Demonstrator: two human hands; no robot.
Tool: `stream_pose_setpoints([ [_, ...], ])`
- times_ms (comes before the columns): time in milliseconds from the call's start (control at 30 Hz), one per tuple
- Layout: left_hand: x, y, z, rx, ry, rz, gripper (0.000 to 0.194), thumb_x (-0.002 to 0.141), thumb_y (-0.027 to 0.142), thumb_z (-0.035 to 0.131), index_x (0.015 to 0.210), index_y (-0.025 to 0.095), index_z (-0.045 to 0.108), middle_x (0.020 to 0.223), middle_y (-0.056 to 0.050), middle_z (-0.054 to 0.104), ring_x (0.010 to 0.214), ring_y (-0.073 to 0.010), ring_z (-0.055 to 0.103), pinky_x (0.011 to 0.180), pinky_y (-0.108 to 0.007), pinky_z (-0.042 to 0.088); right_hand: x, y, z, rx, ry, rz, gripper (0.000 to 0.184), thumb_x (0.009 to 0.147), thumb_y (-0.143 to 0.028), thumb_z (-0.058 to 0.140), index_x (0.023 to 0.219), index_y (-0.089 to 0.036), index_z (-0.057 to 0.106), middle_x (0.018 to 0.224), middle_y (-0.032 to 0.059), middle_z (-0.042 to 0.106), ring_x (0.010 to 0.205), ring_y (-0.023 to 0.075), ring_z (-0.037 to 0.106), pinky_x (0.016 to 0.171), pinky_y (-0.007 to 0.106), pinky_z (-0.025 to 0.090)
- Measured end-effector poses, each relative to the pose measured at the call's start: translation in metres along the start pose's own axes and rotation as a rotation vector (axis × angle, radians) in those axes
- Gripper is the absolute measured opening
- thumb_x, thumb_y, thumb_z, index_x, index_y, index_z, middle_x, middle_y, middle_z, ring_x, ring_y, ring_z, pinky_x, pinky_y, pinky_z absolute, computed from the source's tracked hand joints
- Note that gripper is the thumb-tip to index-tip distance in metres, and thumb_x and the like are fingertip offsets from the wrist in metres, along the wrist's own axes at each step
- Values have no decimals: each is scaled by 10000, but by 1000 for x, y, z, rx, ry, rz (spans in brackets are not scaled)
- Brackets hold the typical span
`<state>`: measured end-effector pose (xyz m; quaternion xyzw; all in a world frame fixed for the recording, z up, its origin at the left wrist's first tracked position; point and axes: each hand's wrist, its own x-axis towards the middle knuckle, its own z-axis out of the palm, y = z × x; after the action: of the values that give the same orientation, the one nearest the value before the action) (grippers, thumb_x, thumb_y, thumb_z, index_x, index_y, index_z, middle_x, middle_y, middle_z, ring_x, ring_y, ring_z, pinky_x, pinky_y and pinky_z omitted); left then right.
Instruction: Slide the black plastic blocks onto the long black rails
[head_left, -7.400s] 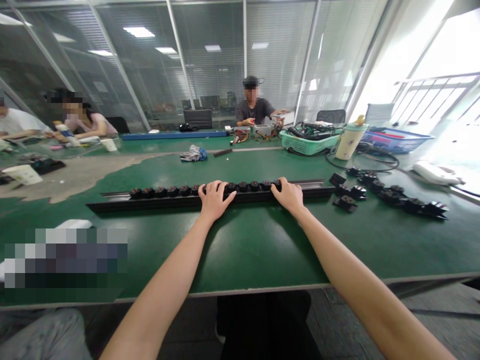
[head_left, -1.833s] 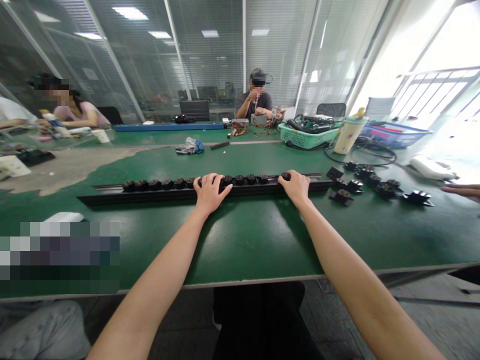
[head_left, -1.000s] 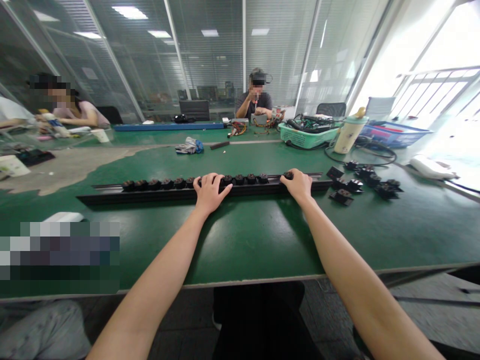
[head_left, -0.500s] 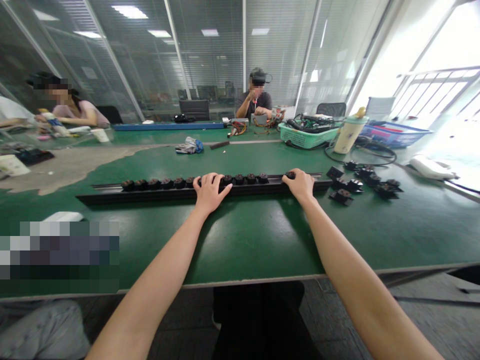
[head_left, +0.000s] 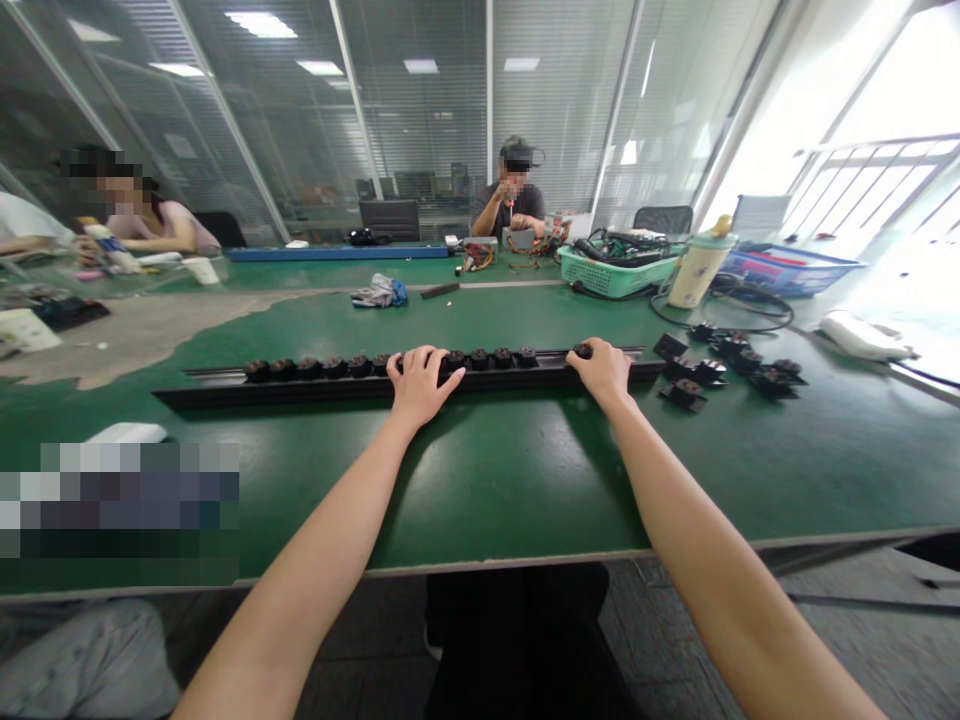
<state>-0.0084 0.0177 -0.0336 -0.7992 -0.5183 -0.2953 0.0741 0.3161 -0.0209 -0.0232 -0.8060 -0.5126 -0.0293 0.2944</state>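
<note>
Grip unclear: your left hand (head_left: pixel 424 385) curled over round black knobs (head_left: pixel 480 358) on black rail (head_left: pixel 337 393), your right hand (head_left: pixel 604 372) on knob near rail's right end; clenched or resting, cannot tell. Rail lying crosswise before you on green workbench (head_left: pixel 480 480). Loose black brackets (head_left: pixel 682 394) just beside rail's right end. Green basket of cables (head_left: pixel 616 275) farther off.
</note>
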Motion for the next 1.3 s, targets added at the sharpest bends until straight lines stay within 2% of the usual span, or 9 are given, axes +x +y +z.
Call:
stream_pose_setpoints([
  [567,0,-1,2,12,25,12,442,1025,561,476,1314,277,654,1381,-119,636,1362,-316,493,1232,-565,190,-1,-1,-8,-60,-18,13,358,934,-396,585,1162,-184,763,1087,137,787,1078,305,699,924,367,440],
  [900,0,0,1,7,5,3,454,1020,561,473,1336,289,653,1386,-116,620,1367,-326,470,1236,-569,185,0,1,-8,-72,-26,14,365,933,-388,573,1170,-178,755,1096,135,784,1090,302,686,970,384,402],
  [1300,0,1,1,5,18,7,456,1022,553,479,1329,265,654,1401,-127,622,1371,-315,484,1237,-568,178,3,4,-9,-96,-29,28,357,934,-388,568,1154,-173,748,1085,150,778,1077,304,682,940,378,394],
])
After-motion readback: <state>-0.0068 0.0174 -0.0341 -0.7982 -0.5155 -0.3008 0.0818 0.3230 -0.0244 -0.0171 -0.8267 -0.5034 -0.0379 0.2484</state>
